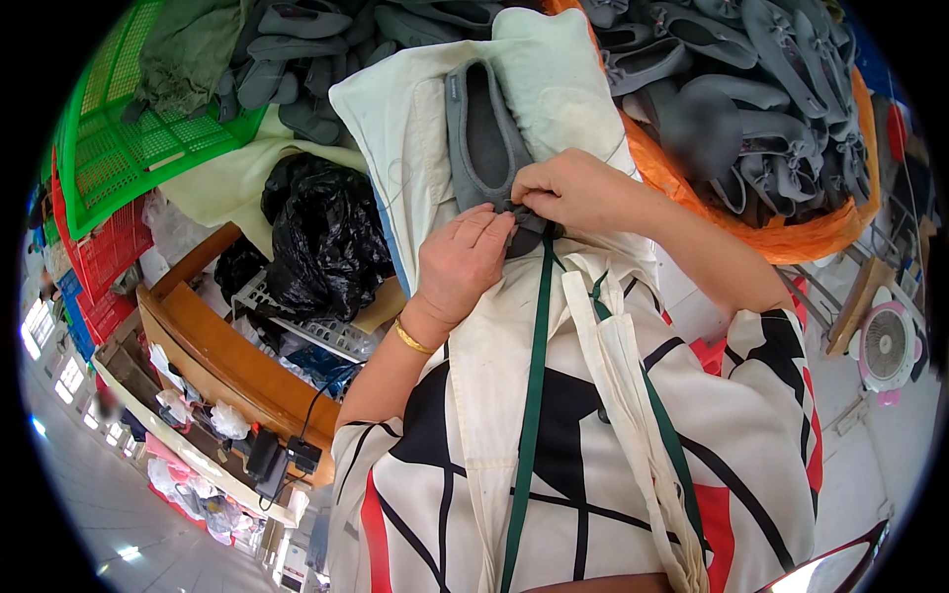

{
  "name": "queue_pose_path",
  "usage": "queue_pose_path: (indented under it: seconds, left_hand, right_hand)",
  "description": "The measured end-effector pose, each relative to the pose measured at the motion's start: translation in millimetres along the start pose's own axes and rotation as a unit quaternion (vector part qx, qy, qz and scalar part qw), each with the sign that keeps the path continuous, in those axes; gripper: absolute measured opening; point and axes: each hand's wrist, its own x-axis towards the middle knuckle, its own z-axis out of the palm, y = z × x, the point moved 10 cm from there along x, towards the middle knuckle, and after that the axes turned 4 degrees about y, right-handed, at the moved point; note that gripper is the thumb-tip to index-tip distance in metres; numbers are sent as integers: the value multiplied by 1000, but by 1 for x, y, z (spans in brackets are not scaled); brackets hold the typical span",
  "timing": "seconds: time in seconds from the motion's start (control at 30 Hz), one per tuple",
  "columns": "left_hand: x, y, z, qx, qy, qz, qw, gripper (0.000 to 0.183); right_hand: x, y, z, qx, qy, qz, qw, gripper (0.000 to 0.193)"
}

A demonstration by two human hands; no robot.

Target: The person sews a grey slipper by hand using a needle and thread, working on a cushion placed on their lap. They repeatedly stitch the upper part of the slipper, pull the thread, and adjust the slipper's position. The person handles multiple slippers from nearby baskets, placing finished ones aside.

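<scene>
A dark grey flat shoe [482, 138] lies on a white cloth-covered pad in front of me, its heel pointing away and its toe toward my body. My left hand [462, 259] is closed on the toe's left side, fingertips pressed together there. From the right, my right hand [571, 192] pinches at the front of the shoe's opening. Whatever small thing sits between its fingertips is too small to make out. Both hands' fingertips nearly meet over the toe. The white pad [573, 109] supports the shoe, and a dark green strap [539, 366] hangs down my apron.
More grey shoes [781, 128] fill an orange bag [811, 237] at the right. Others [297, 49] are heaped at the far left beside a green plastic crate [109, 148]. At left are a black plastic bag [321, 232] and a wooden drawer [237, 346]. A fan [885, 341] stands right.
</scene>
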Motion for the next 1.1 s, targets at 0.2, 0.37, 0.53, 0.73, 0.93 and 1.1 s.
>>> queue_pose_path:
  seconds: [0.2, 0.37, 0.53, 0.73, 0.93, 1.1]
  left_hand:
    - [-7, -7, 1, -8, 7, -39, 999, 24]
    - [-12, -13, 4, -56, 25, -48, 997, 29]
    - [-12, -10, 0, -66, 28, -61, 996, 29]
    - [-13, 2, -2, -15, 3, -16, 1000, 27]
    - [-6, 10, -7, 39, 8, 24, 999, 22]
    - [3, 27, -8, 84, -5, 81, 993, 24]
  right_hand:
    - [1, 14, 6, 29, -7, 7, 1000, 15]
    - [1, 22, 15, 53, 20, -12, 998, 13]
    - [4, 18, 21, 23, 54, 29, 998, 24]
    - [8, 6, 24, 20, 42, 90, 995, 24]
    - [16, -35, 2, -196, 56, -53, 978, 22]
    - [22, -25, 23, -145, -17, -109, 983, 18]
